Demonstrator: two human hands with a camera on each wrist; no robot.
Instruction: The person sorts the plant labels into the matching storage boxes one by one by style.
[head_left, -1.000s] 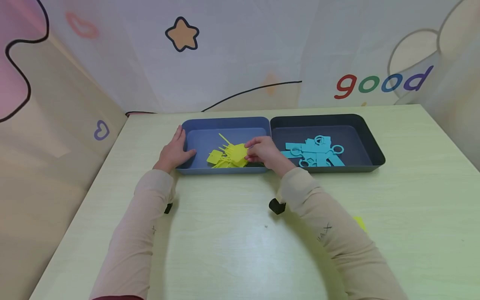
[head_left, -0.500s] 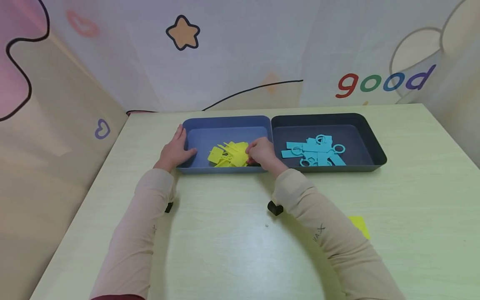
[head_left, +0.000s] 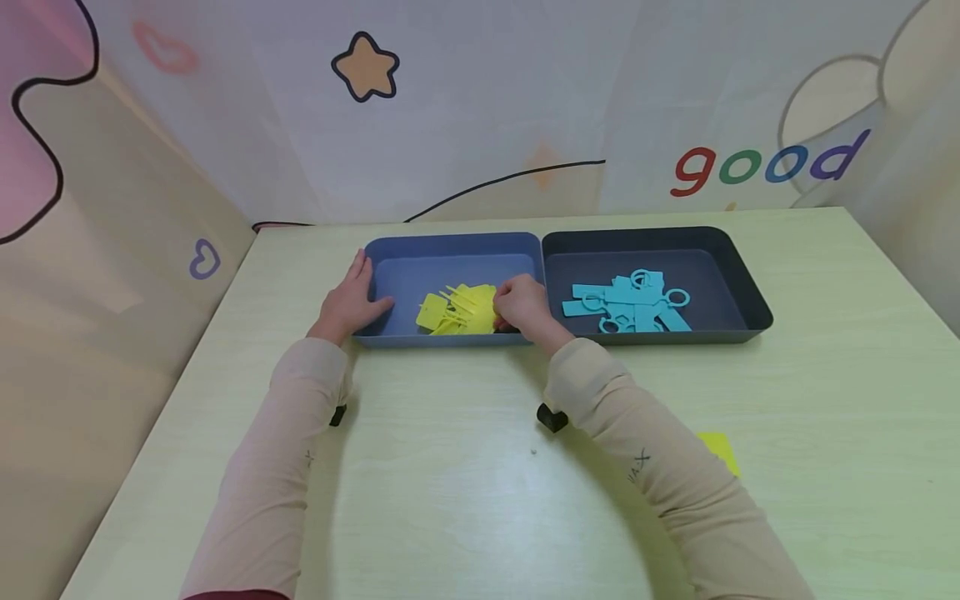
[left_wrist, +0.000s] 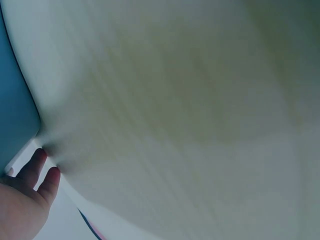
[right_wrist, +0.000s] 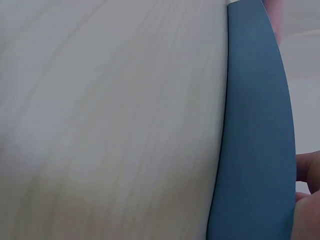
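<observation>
My left hand (head_left: 350,304) rests on the left end of the blue tray (head_left: 450,247), its fingers straight along the rim and the thumb stretched over the near corner. In the left wrist view, fingertips (left_wrist: 51,177) show just beyond the tray's outer wall. Inside that tray lies a heap of flat yellow plastic pieces (head_left: 453,310), some with thin pointed strips. At the heap's right side my right hand (head_left: 523,305) pinches at the yellow pieces with curled fingers; the fingertips are partly hidden. The tray wall (right_wrist: 257,125) covers most of this hand in the right wrist view.
A dark grey tray (head_left: 731,287) stands against the blue one on the right. It holds several flat cyan pieces (head_left: 637,292) with rings. A yellow piece (head_left: 720,450) lies on the table (head_left: 450,500), partly behind the right forearm. A printed cloth backdrop (head_left: 480,108) rises behind the table.
The right hand has dipped slightly left and lower, its fingers closing in at the heap. A long yellow strip that stuck up has come down. The left hand stays put.
</observation>
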